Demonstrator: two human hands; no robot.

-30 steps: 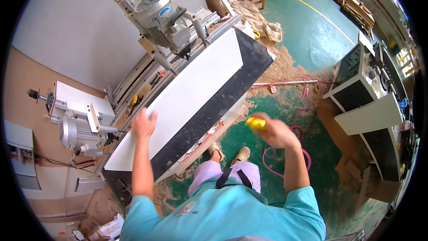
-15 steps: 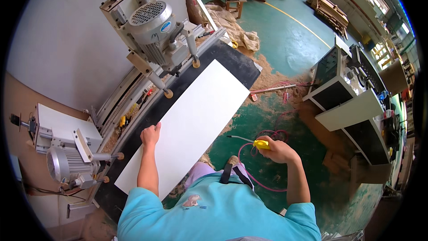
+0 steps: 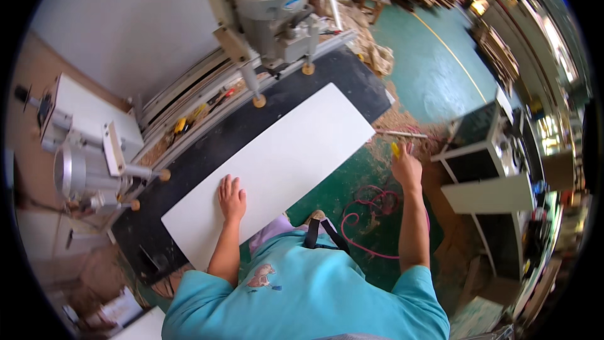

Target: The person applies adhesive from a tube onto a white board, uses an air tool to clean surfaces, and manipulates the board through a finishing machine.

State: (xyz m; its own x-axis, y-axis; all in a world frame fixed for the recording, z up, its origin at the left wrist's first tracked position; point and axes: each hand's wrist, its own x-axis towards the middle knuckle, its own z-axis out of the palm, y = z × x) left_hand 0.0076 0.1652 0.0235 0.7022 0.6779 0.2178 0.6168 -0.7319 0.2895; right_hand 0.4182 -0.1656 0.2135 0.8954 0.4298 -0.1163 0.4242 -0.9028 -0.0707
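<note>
Sawdust floor; yellow tool [image 3: 395,149] (mostly hidden)

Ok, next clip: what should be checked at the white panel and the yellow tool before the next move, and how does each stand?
1. Left hand flat on the white panel: ok.
2. Panel lying flat on the black machine table: ok, though its near edge overhangs.
3. Right hand gripping the yellow tool: ok, held out over the floor, off the panel.
4. Tool tip visible: cannot tell, too small.
5. Fingers clear of the drill heads: ok.
6. Red hose by the feet: not ok, looped on the floor.
</note>
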